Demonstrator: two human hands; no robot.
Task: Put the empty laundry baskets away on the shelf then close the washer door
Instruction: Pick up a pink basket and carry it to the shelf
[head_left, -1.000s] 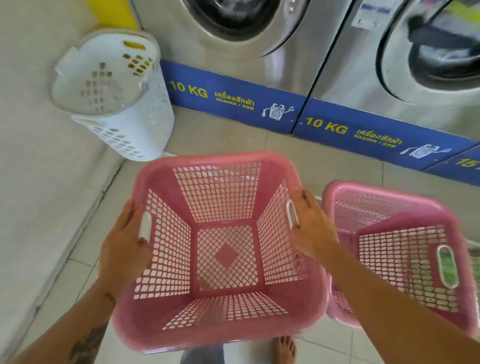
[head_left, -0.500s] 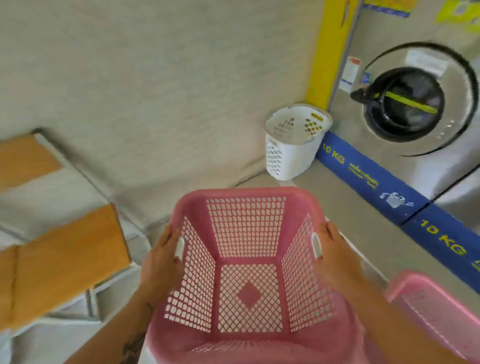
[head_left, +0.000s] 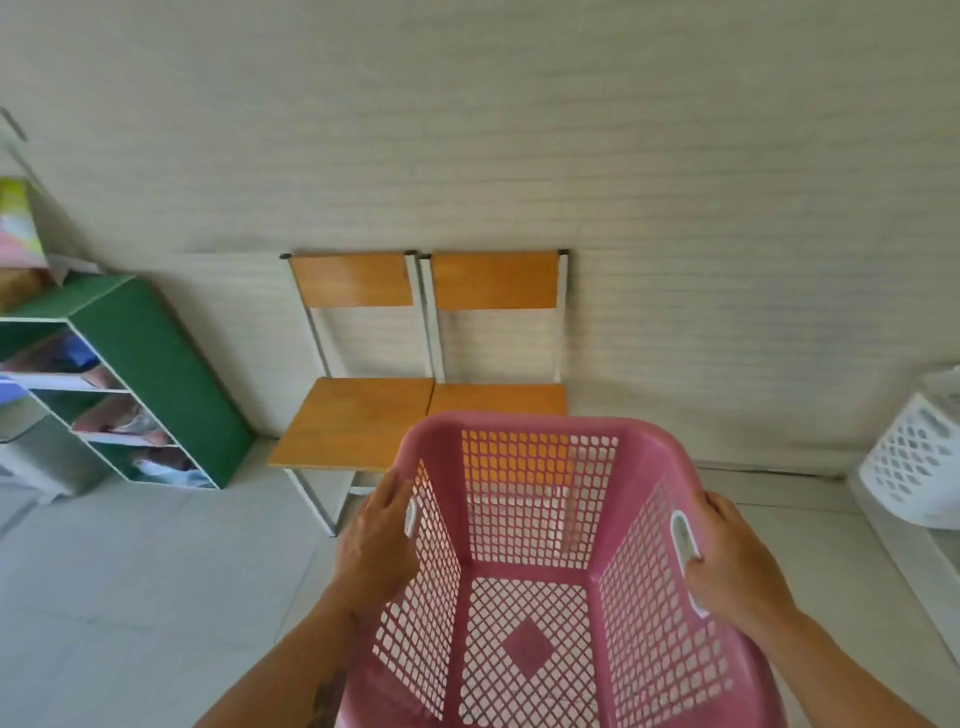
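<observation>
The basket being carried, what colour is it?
Pink basket, lattice-sided, shown best in the head view.

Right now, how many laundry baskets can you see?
2. The pink basket is held in front, the left hand and right hand gripping its sides. The white basket sits at the right edge, partly cut off. Others may be out of view.

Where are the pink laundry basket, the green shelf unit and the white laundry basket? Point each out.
pink laundry basket (head_left: 540, 649), head view, on its lattice floor.
green shelf unit (head_left: 171, 374), head view, on its green side panel.
white laundry basket (head_left: 914, 462), head view, on its perforated side wall.
</observation>
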